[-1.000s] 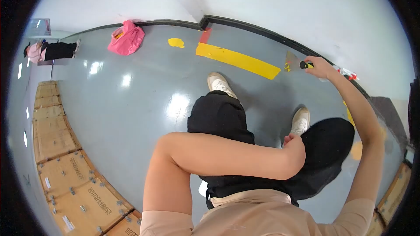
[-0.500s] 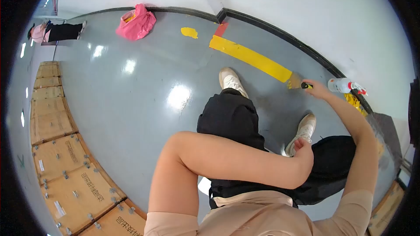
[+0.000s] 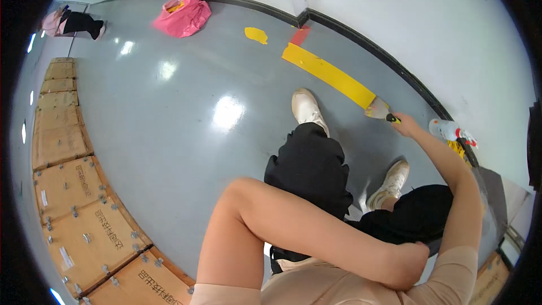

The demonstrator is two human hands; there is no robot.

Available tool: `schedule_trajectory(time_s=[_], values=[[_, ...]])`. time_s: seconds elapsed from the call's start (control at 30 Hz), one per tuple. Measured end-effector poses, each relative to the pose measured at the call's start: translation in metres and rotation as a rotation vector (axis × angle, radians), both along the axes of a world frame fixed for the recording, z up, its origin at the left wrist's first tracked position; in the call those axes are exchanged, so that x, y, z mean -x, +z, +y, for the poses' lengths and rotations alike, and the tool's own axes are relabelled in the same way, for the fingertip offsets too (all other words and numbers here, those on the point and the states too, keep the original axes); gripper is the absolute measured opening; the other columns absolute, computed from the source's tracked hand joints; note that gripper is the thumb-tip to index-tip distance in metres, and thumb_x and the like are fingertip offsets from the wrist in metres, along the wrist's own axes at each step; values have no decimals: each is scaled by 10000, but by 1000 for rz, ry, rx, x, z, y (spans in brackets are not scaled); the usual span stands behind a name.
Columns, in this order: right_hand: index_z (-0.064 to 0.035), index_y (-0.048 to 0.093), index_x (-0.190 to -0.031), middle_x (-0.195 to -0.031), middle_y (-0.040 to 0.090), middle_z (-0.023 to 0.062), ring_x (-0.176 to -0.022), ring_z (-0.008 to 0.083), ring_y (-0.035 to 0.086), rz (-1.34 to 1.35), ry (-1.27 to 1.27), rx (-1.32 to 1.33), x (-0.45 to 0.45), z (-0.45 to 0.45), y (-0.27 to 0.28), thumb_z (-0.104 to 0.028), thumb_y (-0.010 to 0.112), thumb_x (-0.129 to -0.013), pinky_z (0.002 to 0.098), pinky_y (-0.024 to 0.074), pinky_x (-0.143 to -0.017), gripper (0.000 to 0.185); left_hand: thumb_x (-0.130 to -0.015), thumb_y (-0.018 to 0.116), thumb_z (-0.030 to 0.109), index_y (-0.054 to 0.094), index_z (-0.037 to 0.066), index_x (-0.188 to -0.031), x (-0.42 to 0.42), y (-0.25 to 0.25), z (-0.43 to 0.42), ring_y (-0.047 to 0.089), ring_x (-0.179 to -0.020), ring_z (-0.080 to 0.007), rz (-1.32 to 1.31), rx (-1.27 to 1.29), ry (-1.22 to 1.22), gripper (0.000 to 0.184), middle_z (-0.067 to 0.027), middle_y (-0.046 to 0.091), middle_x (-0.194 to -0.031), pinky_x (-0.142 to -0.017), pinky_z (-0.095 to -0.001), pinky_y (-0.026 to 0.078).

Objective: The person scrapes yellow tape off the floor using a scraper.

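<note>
My right hand is closed around the black and yellow handle of a putty knife. Its broad metal blade meets the near end of a yellow floor strip. My left arm crosses in front of my body, and my left hand lies by my right thigh with its fingers hidden. Beyond the strip's far end are a short red strip and a loose yellow patch.
A spray bottle stands by the wall beside yellow scraps. A pink bag sits by the far skirting. Wooden crates line the left side. Another person is at the far left.
The putty knife's blade has turned and now shows flatter against the strip's end. My left hand has dropped back from near my shoe toward my thigh. The camera view has shifted slightly.
</note>
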State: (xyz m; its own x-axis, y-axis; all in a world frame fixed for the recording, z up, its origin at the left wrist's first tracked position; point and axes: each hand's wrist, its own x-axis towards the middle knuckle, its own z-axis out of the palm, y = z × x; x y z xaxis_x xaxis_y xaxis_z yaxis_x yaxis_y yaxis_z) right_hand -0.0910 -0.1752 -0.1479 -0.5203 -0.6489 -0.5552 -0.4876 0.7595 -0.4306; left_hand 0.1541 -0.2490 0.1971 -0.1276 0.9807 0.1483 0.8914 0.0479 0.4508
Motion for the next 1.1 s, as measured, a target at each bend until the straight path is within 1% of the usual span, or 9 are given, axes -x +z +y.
schedule_trajectory(time_s=[0.1, 0.17, 0.33, 0.47, 0.57, 0.67, 0.87, 0.97, 1.1], values=[[-125, 506, -1206, -976, 620, 159, -895, 321, 592, 114, 105, -139, 11, 17, -7, -245, 612, -784, 403, 464, -769, 452, -774, 475, 221, 652, 61, -820, -9, -3, -3, 593, -668, -267, -41, -223, 148, 244, -120, 633, -733, -657, -418, 424], [-110, 510, -1192, -1040, 602, 179, -975, 363, 558, 83, 76, -252, 18, 33, 11, -256, 602, -797, 430, 444, -826, 431, -776, 468, 222, 646, 58, -808, -7, 0, -9, 589, -650, -264, 58, -201, 95, 244, -117, 625, -715, -649, -417, 424], [-91, 502, -1186, -1049, 597, 179, -967, 359, 564, 86, 126, -351, 39, 85, 8, -252, 560, -836, 429, 445, -826, 389, -773, 477, 235, 646, 48, -779, -12, 9, -33, 584, -638, -261, 182, -211, 80, 252, -116, 616, -715, -632, -402, 423], [-109, 494, -1194, -1029, 603, 183, -971, 342, 571, 76, 71, -226, 31, 90, -14, -241, 552, -840, 420, 449, -816, 382, -749, 518, 226, 642, 41, -726, -4, 11, -39, 570, -625, -259, 146, -188, -45, 224, -121, 611, -713, -618, -382, 415], [-128, 490, -1201, -1032, 604, 172, -953, 341, 579, -153, -140, -427, 5, 37, 36, -233, 562, -833, 425, 455, -792, 389, -735, 538, 202, 637, 42, -698, 1, 8, -36, 557, -620, -254, 134, -233, -48, 192, -120, 604, -701, -607, -372, 404], [-129, 500, -1180, -962, 621, 159, -897, 337, 596, 46, 51, -213, 34, 80, -24, -218, 568, -827, 433, 463, -745, 370, -732, 537, 186, 632, 41, -687, 1, 5, -31, 549, -619, -248, 141, -246, -37, 179, -113, 596, -691, -600, -365, 396], [-140, 512, -1158, -867, 623, 179, -850, 351, 601, 110, 11, -356, 60, 117, -10, -171, 561, -811, 428, 466, -718, 352, -717, 540, 189, 623, 40, -658, -3, 0, -28, 529, -601, -238, 112, -331, 64, 180, -103, 585, -684, -582, -357, 379], [-149, 514, -1160, -896, 621, 185, -860, 352, 599, -27, -12, -344, 54, 88, 8, -171, 560, -807, 426, 466, -726, 357, -704, 547, 195, 623, 48, -644, -2, 1, -22, 522, -607, -234, 68, -386, 96, 176, -96, 581, -679, -577, -357, 369], [-141, 514, -1164, -900, 621, 184, -856, 345, 602, 91, 96, -311, 41, 72, -32, -179, 549, -812, 430, 468, -719, 356, -695, 552, 199, 625, 53, -633, 0, -1, -4, 521, -626, -236, 72, -408, 39, 175, -90, 579, -679, -582, -363, 362]])
